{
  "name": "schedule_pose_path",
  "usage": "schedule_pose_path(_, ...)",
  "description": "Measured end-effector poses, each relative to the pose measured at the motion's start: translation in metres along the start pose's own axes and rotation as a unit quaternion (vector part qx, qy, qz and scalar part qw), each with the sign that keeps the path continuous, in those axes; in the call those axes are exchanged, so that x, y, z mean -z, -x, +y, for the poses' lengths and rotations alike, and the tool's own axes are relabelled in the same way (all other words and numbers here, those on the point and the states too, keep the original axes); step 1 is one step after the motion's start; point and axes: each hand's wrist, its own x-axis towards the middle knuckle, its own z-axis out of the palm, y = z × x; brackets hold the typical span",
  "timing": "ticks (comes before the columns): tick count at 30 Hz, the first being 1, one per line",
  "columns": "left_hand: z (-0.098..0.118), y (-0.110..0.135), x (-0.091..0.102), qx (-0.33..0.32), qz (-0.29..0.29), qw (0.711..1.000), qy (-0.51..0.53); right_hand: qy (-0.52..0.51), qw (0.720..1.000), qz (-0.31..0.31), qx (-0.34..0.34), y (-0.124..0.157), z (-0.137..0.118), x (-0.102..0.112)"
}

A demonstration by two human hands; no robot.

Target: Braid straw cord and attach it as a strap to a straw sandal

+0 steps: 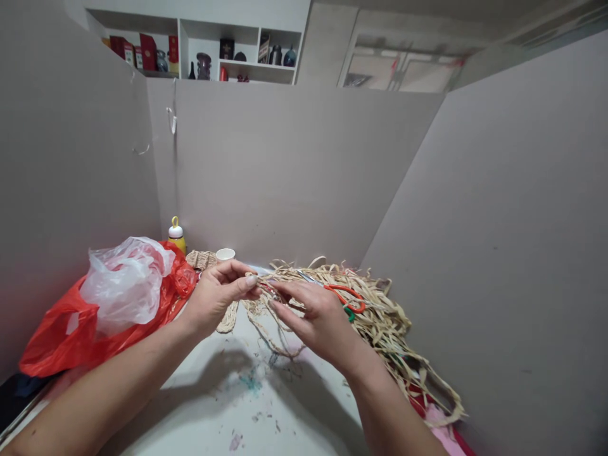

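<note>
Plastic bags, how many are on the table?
2: a red bag at the table's left side, and a clear bag lying on top of it. More may be hidden underneath.

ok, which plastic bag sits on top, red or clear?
The clear plastic bag: it lies crumpled on top of the red plastic bag, which spreads beneath it at the table's left.

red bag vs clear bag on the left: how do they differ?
Colour: the red bag is opaque orange-red; the clear bag is milky and see-through.
Pose: the red bag lies underneath, spread along the table; the clear bag sits bunched on top of it.
Extent: the red bag covers more area than the clear bag.
Shared: both are crumpled thin plastic, left of the left hand, untouched by either hand.
</note>
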Motion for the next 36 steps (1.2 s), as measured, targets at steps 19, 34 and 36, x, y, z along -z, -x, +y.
schedule_pose_path(19, -0.07, -0.064, 0.117, 0.163, 0.092, 0.85, -0.492, -0.118, 0.977, -0.066, -0.164, -0.003, 0.022, -0.005)
schedule_pose_path(34, -0.101, -0.063, 0.117, 0.207, 0.155, 0.894, -0.367, -0.424, 0.84, -0.109, -0.319, 0.0, 0.041, -0.037)
schedule_pose_path(36, -0.096, -0.063, 0.11, 0.182, 0.165, 0.913, -0.325, -0.429, 0.835, -0.116, -0.324, 0.0, 0.039, -0.042)
